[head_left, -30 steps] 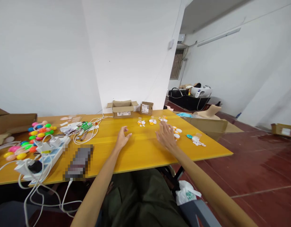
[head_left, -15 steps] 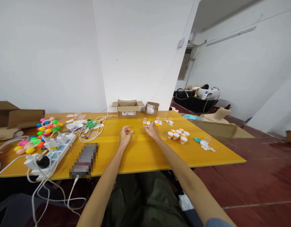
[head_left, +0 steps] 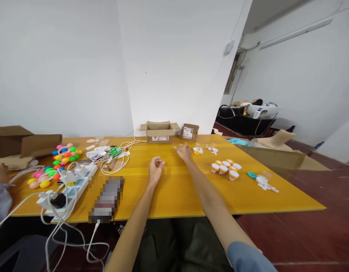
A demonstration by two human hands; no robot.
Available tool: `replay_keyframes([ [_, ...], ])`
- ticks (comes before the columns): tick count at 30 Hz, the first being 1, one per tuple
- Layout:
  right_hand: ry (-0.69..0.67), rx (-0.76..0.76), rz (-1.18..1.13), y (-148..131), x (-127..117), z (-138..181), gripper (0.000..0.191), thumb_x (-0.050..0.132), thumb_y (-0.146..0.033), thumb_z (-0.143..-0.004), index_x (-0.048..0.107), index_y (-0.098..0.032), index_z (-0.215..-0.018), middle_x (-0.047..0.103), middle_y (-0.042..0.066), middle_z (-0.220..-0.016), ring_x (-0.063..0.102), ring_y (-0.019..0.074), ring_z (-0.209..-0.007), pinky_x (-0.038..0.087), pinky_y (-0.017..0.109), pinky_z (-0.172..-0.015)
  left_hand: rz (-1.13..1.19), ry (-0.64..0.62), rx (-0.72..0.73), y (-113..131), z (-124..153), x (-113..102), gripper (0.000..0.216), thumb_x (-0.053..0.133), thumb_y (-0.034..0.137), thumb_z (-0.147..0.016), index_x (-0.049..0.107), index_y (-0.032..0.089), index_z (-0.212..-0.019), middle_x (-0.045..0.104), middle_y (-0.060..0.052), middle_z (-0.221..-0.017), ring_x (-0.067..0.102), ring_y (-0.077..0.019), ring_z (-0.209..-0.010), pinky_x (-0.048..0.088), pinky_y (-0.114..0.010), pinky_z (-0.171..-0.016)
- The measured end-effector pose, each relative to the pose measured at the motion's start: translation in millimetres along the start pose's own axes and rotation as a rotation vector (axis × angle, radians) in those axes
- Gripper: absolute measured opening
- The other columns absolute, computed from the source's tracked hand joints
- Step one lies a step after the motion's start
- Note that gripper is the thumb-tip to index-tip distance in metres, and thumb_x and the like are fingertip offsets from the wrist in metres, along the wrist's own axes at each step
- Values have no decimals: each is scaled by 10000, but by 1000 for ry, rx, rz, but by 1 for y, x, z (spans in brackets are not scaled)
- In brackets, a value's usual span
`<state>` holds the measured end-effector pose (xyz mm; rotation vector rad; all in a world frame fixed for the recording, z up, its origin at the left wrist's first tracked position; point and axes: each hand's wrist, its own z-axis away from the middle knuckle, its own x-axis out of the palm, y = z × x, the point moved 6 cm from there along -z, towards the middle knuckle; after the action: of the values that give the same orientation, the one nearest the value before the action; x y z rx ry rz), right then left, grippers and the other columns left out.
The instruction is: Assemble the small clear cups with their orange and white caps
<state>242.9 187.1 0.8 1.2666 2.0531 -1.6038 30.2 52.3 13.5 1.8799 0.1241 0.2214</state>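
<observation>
My left hand (head_left: 156, 169) hovers over the middle of the yellow table (head_left: 171, 189), fingers loosely curled, thumb apart, nothing visible in it. Farther back, my right hand (head_left: 184, 152) bends its fingers down over a spot where small parts lay. Those parts are mostly covered by the hand, and its grip is hard to make out. Just right of it are loose white and orange parts (head_left: 197, 150), then another small group of white parts (head_left: 212, 148). Nearer to me stands a cluster of small tubs with white and orange lids (head_left: 227, 168).
A teal ring (head_left: 252, 175) and white parts (head_left: 265, 183) lie at the right. Two cardboard boxes (head_left: 159, 138) stand against the wall. On the left are a phone (head_left: 108, 198), a power strip (head_left: 84, 179) with cables, colourful balls (head_left: 67, 154) and another person's hand (head_left: 0, 173).
The view has shifted, so the table things appear farther right. My right hand has come over the leftmost group of small parts, which it now mostly hides. My left hand stays nearby, curled.
</observation>
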Motion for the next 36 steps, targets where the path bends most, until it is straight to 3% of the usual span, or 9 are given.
replay_keyframes([
  [9,-123,-34,-14,-11,-8,-9,452,700,-432,-804,574,-220,-1183,701,109,-1081,652,290,-1081,492,394,-915,-3,-15,-26,-6,2,-3,168,726,255,-743,674,199,-893,701,-25,-836,679,-168,-854,522,-311,-863],
  [13,-206,-177,-38,-22,-9,-1,306,708,-376,-804,615,-241,-1062,695,87,-1065,671,272,-1000,517,400,-878,8,-8,-11,-6,1,-6,173,737,289,-735,684,198,-873,707,-29,-841,679,-170,-848,533,-311,-849],
  [19,-301,-366,-146,-41,-6,26,235,726,-317,-799,625,-268,-1005,701,50,-1042,669,228,-959,531,362,-858,1,6,-10,-4,-2,-9,176,739,310,-732,689,199,-859,711,-31,-845,682,-175,-851,543,-325,-856],
  [25,-412,-548,-269,-71,1,73,250,695,-322,-834,625,-251,-1064,684,48,-1106,644,206,-1044,502,353,-936,-101,11,69,8,-4,-10,141,715,279,-746,682,210,-864,710,-34,-875,677,-184,-873,540,-336,-865],
  [32,-491,-585,-334,-95,5,103,290,640,-174,-822,634,-243,-1104,683,48,-1132,641,197,-1059,499,334,-930,-286,60,221,16,-8,-17,139,666,218,-760,671,225,-898,692,-40,-955,656,-209,-948,532,-353,-858],
  [36,-535,-526,-428,-95,4,104,271,606,-235,-858,652,-236,-1125,699,47,-1127,650,192,-1049,504,342,-948,-377,69,277,20,-6,-16,168,662,206,-771,673,235,-936,665,-42,-996,630,-224,-1025,506,-386,-957],
])
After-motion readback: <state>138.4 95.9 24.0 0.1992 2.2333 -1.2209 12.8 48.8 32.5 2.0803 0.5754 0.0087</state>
